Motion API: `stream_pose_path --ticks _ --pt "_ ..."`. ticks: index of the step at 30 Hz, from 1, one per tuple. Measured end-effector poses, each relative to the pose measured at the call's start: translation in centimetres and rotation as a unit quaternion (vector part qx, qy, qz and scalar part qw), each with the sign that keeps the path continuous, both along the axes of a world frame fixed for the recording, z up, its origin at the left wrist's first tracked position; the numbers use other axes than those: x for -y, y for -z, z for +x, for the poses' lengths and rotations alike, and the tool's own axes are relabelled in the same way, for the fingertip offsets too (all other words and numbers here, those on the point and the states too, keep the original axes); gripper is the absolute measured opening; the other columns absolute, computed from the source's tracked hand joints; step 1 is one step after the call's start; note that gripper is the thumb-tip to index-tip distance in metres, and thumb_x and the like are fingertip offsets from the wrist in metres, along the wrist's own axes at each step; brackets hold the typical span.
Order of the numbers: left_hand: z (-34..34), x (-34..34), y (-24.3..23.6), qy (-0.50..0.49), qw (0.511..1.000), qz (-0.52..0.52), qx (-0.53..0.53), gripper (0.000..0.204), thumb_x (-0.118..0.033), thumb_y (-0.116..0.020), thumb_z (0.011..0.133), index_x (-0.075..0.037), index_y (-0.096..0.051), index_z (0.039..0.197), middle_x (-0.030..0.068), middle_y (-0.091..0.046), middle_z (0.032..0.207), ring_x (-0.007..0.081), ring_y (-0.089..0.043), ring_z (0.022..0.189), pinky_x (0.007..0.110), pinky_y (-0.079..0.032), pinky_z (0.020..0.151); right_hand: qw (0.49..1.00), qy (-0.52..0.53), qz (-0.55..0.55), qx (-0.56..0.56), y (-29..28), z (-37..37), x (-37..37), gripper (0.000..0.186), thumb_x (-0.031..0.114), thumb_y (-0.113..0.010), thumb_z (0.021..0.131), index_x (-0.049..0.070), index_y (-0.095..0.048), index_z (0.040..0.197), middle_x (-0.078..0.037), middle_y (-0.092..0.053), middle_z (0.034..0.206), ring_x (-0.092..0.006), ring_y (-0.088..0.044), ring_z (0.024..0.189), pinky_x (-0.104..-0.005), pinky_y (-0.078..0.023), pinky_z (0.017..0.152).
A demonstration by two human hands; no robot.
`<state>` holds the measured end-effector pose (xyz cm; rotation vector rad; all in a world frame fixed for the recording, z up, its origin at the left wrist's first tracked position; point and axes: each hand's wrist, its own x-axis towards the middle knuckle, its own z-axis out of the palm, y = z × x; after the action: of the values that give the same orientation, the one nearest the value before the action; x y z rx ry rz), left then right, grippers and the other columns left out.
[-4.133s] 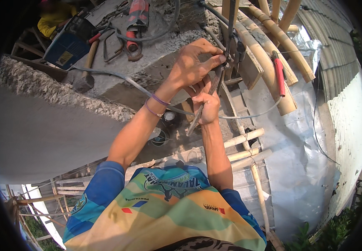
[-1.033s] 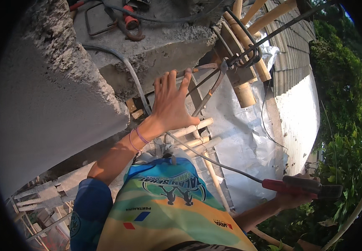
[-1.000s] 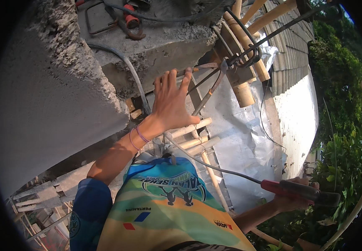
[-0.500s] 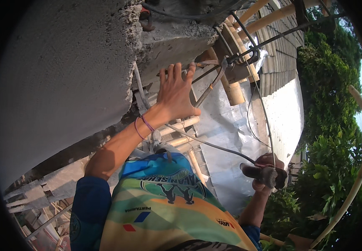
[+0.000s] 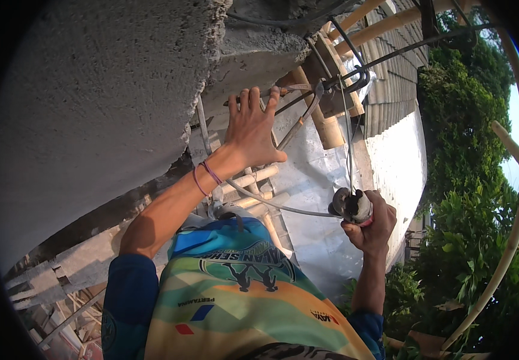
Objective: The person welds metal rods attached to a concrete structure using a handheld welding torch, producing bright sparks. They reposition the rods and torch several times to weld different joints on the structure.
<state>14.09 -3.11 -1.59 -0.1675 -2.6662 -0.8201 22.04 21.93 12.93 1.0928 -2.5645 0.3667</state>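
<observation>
My left hand (image 5: 251, 133) is spread across the two handles of a long-handled jawed tool (image 5: 301, 123), fingertips over the upper one, thumb by the lower. Its jaws meet a steel bar (image 5: 391, 54) beside bent rods (image 5: 364, 78). My right hand (image 5: 378, 225) grips a welding electrode holder (image 5: 352, 207), seen end-on and red on its lower side. A thin rod (image 5: 349, 153) rises from the holder toward the steel joint, where I cannot tell whether it touches. A grey cable (image 5: 295, 210) crosses below my left hand to the holder.
A rough concrete wall (image 5: 91, 108) fills the left, with a concrete ledge (image 5: 259, 66) above my left hand. Bamboo poles (image 5: 325, 132) and lashed sticks (image 5: 259, 177) frame crumpled metal sheeting (image 5: 313, 246). A tiled roof (image 5: 385, 102), a curved bamboo pole (image 5: 511, 258) and foliage (image 5: 451, 120) lie right.
Earlier both hands were together at the steel bar. My right hand then held the red holder low at the right and has since raised it leftward, rod upright. My left hand stays on the tool.
</observation>
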Motion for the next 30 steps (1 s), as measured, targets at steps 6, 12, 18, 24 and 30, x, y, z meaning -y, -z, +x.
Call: stream_pose_path --ticks 6,12,18,24,30 --pt "0.0 0.0 0.0 0.002 1.000 -0.002 -0.001 0.128 -0.050 -0.086 0.049 0.003 -0.027 0.149 0.0270 -0.037 0.129 0.0408 -0.036 0.123 0.055 -0.024 0.108 1.000 0.004 0.011 -0.007 0.2 0.2 0.2 0.064 0.056 -0.080 0.075 0.000 -0.062 0.098 -0.011 -0.062 0.071 -0.0241 -0.063 0.057 -0.0329 -0.048 0.051" --pt "-0.1 0.0 0.1 0.003 1.000 0.006 -0.002 0.128 -0.049 -0.086 0.048 0.003 -0.028 0.149 0.0263 -0.037 0.129 0.0404 -0.036 0.123 0.055 -0.024 0.108 1.000 0.009 0.000 0.000 0.7 0.2 -0.1 0.064 0.055 -0.078 0.077 -0.002 -0.061 0.102 -0.011 -0.062 0.072 -0.0238 -0.064 0.058 -0.0325 -0.049 0.053" --pt "-0.2 0.0 0.1 -0.007 1.000 0.001 -0.005 0.127 -0.049 -0.086 0.048 0.002 -0.028 0.149 0.0261 -0.038 0.129 0.0399 -0.036 0.122 0.055 -0.023 0.108 0.929 0.095 -0.329 0.140 3.0 2.3 1.3 0.065 0.052 -0.070 0.086 -0.008 -0.057 0.110 -0.013 -0.065 0.076 -0.0213 -0.065 0.061 -0.0320 -0.050 0.057" --pt "-0.2 -0.1 0.2 0.000 1.000 -0.002 0.007 0.128 -0.049 -0.085 0.047 0.000 -0.026 0.150 0.0273 -0.037 0.129 0.0423 -0.036 0.124 0.057 -0.023 0.109 0.996 -0.009 -0.053 -0.071 2.7 1.0 0.7 0.065 0.053 -0.072 0.084 -0.005 -0.057 0.108 -0.013 -0.064 0.077 -0.0223 -0.062 0.057 -0.0291 -0.047 0.053" --pt "-0.2 -0.3 0.3 -0.006 1.000 0.009 -0.004 0.130 -0.048 -0.085 0.046 0.000 -0.025 0.151 0.0286 -0.037 0.131 0.0438 -0.035 0.126 0.059 -0.022 0.109 0.989 0.050 -0.131 -0.039 1.7 1.7 -0.9 0.072 0.070 -0.065 0.082 -0.001 -0.061 0.094 -0.007 -0.062 0.071 -0.0170 -0.061 0.058 -0.0284 -0.047 0.052"
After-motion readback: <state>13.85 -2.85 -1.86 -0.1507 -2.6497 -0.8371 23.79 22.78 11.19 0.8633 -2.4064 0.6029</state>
